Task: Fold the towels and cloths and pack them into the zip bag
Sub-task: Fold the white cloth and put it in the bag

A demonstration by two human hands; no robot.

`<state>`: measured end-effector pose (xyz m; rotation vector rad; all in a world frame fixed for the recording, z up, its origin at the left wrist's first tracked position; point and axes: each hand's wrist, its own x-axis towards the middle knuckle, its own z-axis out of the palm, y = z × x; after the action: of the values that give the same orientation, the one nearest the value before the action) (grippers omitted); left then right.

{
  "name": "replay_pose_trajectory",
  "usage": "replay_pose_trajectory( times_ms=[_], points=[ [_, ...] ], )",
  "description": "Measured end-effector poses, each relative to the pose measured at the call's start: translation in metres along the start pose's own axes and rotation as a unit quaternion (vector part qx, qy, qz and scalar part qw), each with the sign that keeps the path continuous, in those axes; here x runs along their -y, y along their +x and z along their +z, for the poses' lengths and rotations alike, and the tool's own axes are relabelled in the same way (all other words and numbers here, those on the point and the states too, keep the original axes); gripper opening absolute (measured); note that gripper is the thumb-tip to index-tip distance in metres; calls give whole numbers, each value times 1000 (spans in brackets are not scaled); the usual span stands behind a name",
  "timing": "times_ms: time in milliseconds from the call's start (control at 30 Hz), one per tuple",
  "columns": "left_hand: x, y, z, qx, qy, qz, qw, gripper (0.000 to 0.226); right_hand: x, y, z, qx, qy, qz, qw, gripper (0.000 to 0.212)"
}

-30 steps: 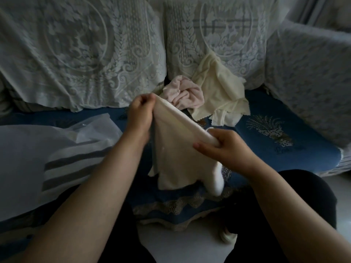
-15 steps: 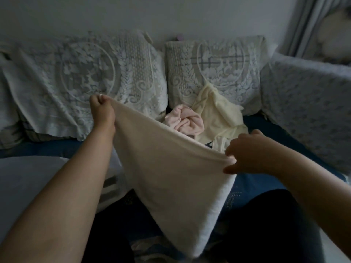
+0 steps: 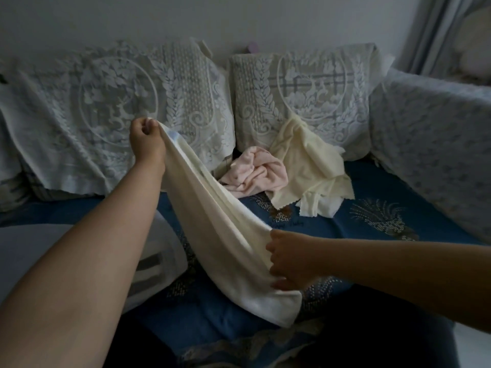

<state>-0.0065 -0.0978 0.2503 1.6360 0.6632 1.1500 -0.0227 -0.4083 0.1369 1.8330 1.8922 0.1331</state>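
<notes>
A cream towel (image 3: 228,235) stretches diagonally between my two hands above the blue sofa seat (image 3: 372,224). My left hand (image 3: 146,142) pinches its upper corner, raised in front of the lace cushions. My right hand (image 3: 289,258) grips the lower edge, closer to me, and a loose end hangs below it. A crumpled pink cloth (image 3: 255,173) and a pale yellow cloth (image 3: 308,166) lie at the back of the seat. The translucent zip bag (image 3: 156,261) with grey stripes lies on the seat at the left, partly hidden behind my left forearm.
Two lace-covered cushions (image 3: 119,102) line the sofa back, and a lace-covered armrest (image 3: 435,144) rises at the right. A curtain (image 3: 435,30) hangs in the far right corner. My dark-trousered knees are at the bottom edge.
Both hands have pulled the towel out from a bunched hold into a long diagonal stretch. My right hand has dropped lower and nearer to me, and the view has tilted up.
</notes>
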Motion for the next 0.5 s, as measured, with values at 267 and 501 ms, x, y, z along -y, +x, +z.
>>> replay_pose_trajectory(
  times_ms=[267,501],
  points=[
    [29,14,-18,-25,39,2,999,15,-79,-30,-9,197,195,283,918,63],
    [34,22,-16,-47,19,1,999,19,-116,-67,-33,129,584,332,730,30]
  ],
)
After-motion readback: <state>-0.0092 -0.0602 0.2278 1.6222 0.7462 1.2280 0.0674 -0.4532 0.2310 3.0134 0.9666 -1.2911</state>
